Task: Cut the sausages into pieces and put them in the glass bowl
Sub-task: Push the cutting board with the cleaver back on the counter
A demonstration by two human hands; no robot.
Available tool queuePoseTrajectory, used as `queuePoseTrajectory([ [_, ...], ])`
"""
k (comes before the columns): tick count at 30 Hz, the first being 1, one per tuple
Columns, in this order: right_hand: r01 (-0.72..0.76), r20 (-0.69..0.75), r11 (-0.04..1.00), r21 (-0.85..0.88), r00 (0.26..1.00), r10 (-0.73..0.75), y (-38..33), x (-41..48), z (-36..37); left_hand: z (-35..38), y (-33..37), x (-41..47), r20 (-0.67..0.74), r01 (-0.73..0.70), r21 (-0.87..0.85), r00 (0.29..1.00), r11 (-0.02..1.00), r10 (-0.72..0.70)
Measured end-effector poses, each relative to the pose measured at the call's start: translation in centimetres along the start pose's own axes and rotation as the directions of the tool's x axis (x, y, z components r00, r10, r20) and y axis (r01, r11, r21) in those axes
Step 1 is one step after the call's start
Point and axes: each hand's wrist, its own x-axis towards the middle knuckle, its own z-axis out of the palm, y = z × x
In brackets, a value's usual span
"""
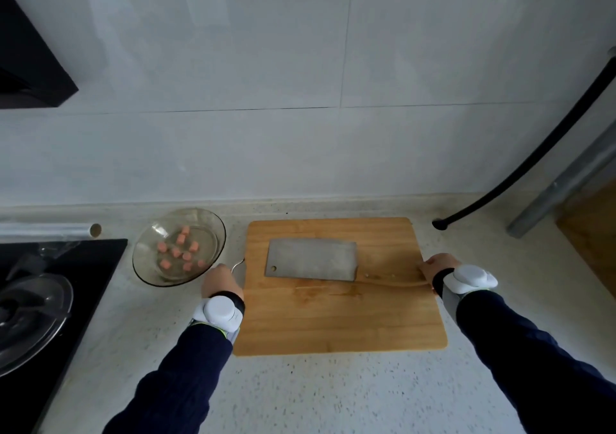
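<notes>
With pink sausage pieces [176, 252] in the clear glass bowl [213, 224] and the steel cleaver [311, 260] lying flat, I judge the cutting is done and I need only lift away my left grip [220, 282] and right grip [440, 267], though I cannot tell whether either is closed.

cleaver [311, 263] flat on board [333, 327], sausage pieces [181, 250] in glass bowl [148, 243], left hand [220, 282] beside bowl, right hand [438, 267] at cleaver handle

The board [340, 317] is smooth wood. The cleaver [311, 259] has a dull metal blade. The bowl [179, 245] is clear glass; the counter [333, 393] is speckled stone.
</notes>
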Motion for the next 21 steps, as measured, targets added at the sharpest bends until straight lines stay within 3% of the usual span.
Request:
queuePoseTrajectory([
  [12, -0.001, 0.008, 0.974, -0.228, 1.0, 0.003, -1.8, 2.4, -0.2, -0.1, 2.1, 1.9, 0.013, -0.067, 0.172, 0.998, 0.983, 0.065],
  [21, 0.003, -0.001, 0.977, -0.213, 1.0, -0.004, -2.5, 4.0, 0.2, 0.1, 1.9, 2.2, 0.025, -0.076, 0.227, 0.997, 0.971, 0.072],
])
